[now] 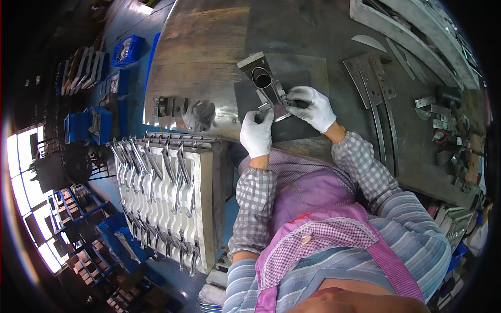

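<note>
Metal fitting (270, 94) with a round collar sits in front of you on the workbench (209, 52), the largest thing here. Beside you to the left stands a pale rack (205, 203) carrying curved metal parts (180, 167). Smaller again is the dark sheet (244, 94) under the fitting. Your gloved left hand (257, 133) pinches the fitting's near end between thumb and fingertips; your gloved right hand (311, 108) grasps its right side with curled fingers, though the gloves hide exactly which edges. Expect it to feel stiff, fairly heavy and sturdy, perhaps slippery against cloth. Hold the narrow sides below the collar, keeping clear of sharp-looking edges.
</note>
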The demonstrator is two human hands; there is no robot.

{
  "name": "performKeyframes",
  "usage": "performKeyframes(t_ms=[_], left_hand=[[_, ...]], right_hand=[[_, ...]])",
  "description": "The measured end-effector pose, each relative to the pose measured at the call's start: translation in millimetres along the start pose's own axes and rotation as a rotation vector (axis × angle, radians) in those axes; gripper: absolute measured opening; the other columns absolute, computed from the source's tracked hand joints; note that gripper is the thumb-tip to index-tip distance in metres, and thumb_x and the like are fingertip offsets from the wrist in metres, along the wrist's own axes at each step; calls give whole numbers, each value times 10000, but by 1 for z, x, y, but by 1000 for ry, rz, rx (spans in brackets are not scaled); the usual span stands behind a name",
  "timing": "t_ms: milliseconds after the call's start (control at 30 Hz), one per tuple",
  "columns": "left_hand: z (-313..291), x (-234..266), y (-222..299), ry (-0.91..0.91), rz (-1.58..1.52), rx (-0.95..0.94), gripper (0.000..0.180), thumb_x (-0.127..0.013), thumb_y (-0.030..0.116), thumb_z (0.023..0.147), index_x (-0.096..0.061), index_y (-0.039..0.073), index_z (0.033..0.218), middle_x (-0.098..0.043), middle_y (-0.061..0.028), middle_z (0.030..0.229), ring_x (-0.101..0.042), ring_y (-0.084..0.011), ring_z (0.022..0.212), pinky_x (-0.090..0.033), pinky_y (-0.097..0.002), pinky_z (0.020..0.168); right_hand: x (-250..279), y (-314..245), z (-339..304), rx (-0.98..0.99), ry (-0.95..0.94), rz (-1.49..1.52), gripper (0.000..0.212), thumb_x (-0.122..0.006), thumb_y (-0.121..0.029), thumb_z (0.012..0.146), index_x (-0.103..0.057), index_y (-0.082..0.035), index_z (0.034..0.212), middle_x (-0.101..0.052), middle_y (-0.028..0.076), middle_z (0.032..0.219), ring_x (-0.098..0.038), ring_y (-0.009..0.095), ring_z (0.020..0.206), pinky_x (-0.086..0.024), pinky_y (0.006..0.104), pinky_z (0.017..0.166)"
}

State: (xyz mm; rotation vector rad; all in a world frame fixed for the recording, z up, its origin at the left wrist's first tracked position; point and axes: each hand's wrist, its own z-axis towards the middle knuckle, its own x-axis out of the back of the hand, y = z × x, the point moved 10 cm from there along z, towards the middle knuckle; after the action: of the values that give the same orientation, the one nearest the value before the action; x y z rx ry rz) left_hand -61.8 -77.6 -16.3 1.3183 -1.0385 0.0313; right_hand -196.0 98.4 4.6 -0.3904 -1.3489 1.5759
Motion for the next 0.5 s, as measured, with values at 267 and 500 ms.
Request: performKeyframes(t_ms=[267, 500], left_hand=[[-1, -8, 7, -23, 55, -29, 362, -815, 383, 794, -665, 56, 825, -662, -102, 760, -648, -286, 696, -514, -388, 671], [0, 18, -1, -24, 123, -63, 329, -792, 344, 816, -674, 55, 921, -692, -134, 877, -678, -306, 805, -530, -406, 741]], right_hand=[[6, 5, 7, -60, 23, 55, 243, -832, -113, 739, -738, -74, 960, -695, 75, 1071, -672, 245, 992, -532, 339, 860], [-27, 2, 22, -285, -97, 375, 314, -758, -46, 819, -711, 11, 1123, -713, 97, 1107, -671, 180, 1028, -518, 314, 914]])
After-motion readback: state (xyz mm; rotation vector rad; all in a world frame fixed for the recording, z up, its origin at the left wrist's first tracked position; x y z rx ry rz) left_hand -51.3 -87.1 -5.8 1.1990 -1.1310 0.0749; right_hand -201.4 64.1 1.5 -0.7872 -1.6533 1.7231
